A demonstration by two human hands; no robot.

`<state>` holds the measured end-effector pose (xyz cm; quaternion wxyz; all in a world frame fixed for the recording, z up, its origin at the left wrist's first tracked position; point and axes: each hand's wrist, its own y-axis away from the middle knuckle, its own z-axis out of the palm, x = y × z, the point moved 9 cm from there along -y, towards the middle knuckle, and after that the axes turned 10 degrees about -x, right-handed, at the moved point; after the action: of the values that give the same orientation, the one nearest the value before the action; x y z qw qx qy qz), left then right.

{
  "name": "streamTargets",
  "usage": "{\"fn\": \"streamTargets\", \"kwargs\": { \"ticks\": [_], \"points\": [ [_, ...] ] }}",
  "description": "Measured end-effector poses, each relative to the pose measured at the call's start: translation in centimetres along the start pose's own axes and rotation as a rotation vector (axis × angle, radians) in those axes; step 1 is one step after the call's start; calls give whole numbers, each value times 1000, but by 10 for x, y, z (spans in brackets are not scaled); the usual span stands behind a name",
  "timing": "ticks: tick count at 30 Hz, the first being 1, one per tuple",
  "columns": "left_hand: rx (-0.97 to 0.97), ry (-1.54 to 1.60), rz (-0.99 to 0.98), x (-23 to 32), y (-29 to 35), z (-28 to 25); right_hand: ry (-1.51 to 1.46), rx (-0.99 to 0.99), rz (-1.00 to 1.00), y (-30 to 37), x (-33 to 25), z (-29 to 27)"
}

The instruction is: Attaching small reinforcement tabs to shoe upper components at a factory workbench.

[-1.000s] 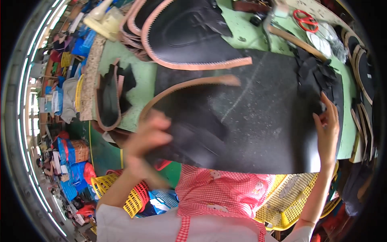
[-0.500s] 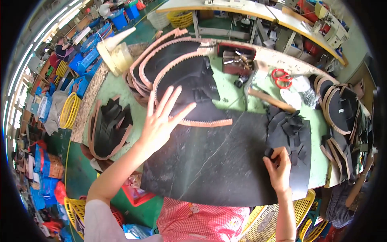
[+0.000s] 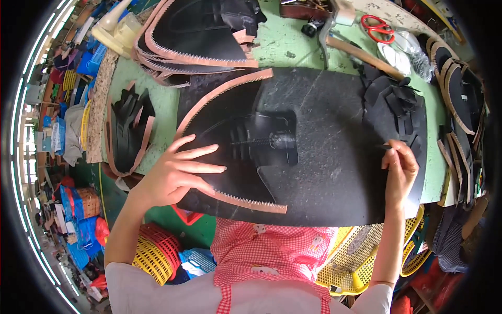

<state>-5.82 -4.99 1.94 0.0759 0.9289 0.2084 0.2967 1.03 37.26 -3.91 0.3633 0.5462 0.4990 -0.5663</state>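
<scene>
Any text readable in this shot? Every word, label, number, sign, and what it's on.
None readable.
Small white tag on the stacked black pieces at right: too small to read.
Blue-and-white packet below the table: any print too small to make out.
Black piece by the left hand: stitching shows, no legible lettering.
Red checked apron: picture prints, no legible words.

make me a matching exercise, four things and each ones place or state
1. Left hand
2. Right hand
3. Red-handled scissors
4. Yellow perforated plastic basket

A. Right of the red checked apron
B. Pinching a small dark thing
C. Near the pale green bench top's far edge
D. Spread over a curved black piece with pink toothed edging

Pairs: 1-D, 2-B, 3-C, 4-A
</scene>
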Motion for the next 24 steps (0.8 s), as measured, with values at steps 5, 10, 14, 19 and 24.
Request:
{"fn": "streamTargets", "kwargs": {
  "ticks": [5, 10, 14, 19, 24],
  "points": [
    [213, 159, -74, 27, -31, -8, -14, 38, 100, 4, -1, 6],
    [72, -16, 53, 65, -63, 64, -121, -172, 268, 17, -6, 22],
    [-7, 242, 229, 85, -51, 67, -79, -271, 428, 41, -13, 31],
    [266, 540, -125, 64, -76, 13, -98, -479, 486, 48, -39, 115],
    [67, 840, -238, 59, -99, 52, 229, -493, 300, 48, -45, 128]
  ]
}}
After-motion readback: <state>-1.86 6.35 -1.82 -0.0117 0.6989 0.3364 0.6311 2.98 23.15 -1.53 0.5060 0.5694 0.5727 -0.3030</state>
